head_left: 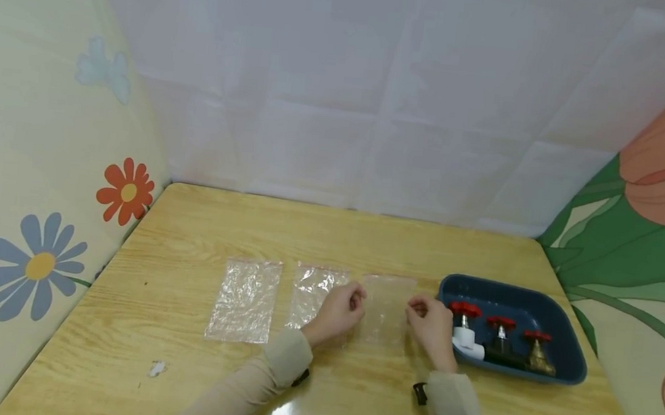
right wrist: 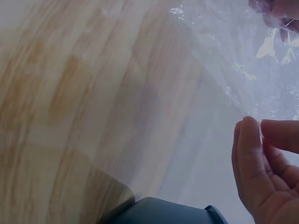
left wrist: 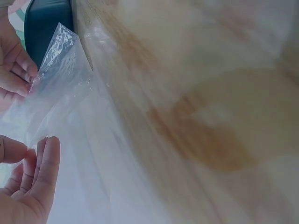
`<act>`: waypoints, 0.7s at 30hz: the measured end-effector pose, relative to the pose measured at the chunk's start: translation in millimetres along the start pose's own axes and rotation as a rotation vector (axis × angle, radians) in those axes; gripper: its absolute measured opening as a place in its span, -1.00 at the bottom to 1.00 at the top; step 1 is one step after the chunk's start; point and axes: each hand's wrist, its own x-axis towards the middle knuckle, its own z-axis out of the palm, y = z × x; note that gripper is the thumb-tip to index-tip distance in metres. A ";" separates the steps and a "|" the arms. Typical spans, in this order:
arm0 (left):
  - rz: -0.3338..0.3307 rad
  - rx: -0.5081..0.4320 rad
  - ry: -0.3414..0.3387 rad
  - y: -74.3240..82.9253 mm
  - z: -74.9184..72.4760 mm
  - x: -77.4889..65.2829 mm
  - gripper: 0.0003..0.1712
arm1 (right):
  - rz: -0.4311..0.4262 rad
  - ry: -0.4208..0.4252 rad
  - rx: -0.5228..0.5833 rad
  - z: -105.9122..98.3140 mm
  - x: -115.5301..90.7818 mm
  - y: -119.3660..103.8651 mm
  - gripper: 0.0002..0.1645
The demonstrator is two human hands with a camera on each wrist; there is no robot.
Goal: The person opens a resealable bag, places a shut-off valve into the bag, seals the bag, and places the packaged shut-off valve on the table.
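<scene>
Between my two hands a clear plastic zip bag (head_left: 386,308) is stretched out over the wooden table. My left hand (head_left: 336,312) pinches its left side between thumb and fingertips. On the opposite side my right hand (head_left: 432,327) pinches the edge the same way. The left wrist view shows the bag (left wrist: 63,70) lifted into folds near the right hand (left wrist: 14,70). Light glints off the film (right wrist: 243,70) in the right wrist view. A second clear bag (head_left: 313,291) lies flat, partly hidden under the left forearm. Farther left lies a third bag (head_left: 244,298).
A dark blue tray (head_left: 574,364) stands just right of my right hand. Inside are a white valve (head_left: 465,339), a black valve (head_left: 501,346) and a brass valve (head_left: 540,359), each with a red handle. A small white scrap (head_left: 157,369) marks the table's front left.
</scene>
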 end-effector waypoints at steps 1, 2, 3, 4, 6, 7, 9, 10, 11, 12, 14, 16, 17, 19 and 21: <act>0.009 0.006 0.007 0.4 -0.3 -0.1 -0.76 | -0.003 0.009 0.005 -0.1 -0.4 -0.5 -0.94; 0.020 0.014 0.015 0.9 -0.7 -0.2 -0.77 | -0.007 0.020 0.008 -0.3 -0.9 -1.0 -0.93; 0.035 0.023 0.024 1.3 -1.0 -0.3 -0.77 | -0.009 0.029 0.012 -0.4 -1.5 -1.5 -0.93; 0.049 0.032 0.031 1.4 -1.0 -0.4 -0.78 | -0.012 0.039 0.021 -0.6 -2.1 -2.0 -0.93; 0.072 0.050 0.043 1.9 -1.1 -0.9 -0.78 | -0.023 0.059 0.042 -1.3 -3.4 -3.6 -0.93; 0.081 0.057 0.047 2.2 -1.2 -1.1 -0.79 | -0.030 0.067 0.051 -1.7 -4.0 -4.6 -0.93; 0.098 0.070 0.055 3.2 -1.4 -1.4 -0.80 | -0.042 0.083 0.072 -2.2 -5.1 -5.9 -0.93; 0.109 0.079 0.059 3.9 -1.8 -1.6 -0.80 | -0.047 0.088 0.088 -2.4 -5.6 -6.6 -0.92; 0.117 0.085 0.062 4.5 -2.1 -1.8 -0.80 | -0.053 0.091 0.097 -2.6 -6.0 -7.1 -0.92; 0.127 0.092 0.068 5.0 -2.3 -2.0 -0.81 | -0.059 0.092 0.110 -2.7 -6.5 -7.5 -0.92; 0.142 0.099 0.077 5.8 -2.8 -2.6 -0.82 | -0.065 0.091 0.130 -3.2 -7.5 -8.2 -0.91; 0.152 0.097 0.079 5.9 -3.1 -3.2 -0.83 | -0.071 0.088 0.149 -3.4 -8.3 -8.6 -0.90; 0.152 0.093 0.079 5.3 -2.9 -3.2 -0.83 | -0.074 0.089 0.151 -3.5 -8.7 -8.5 -0.90; 0.152 0.084 0.076 5.1 -2.8 -3.7 -0.84 | -0.080 0.090 0.156 -3.6 -9.6 -8.3 -0.89; 0.157 0.082 0.073 4.2 -2.3 -4.0 -0.85 | -0.085 0.089 0.154 -3.6 -10.1 -7.2 -0.90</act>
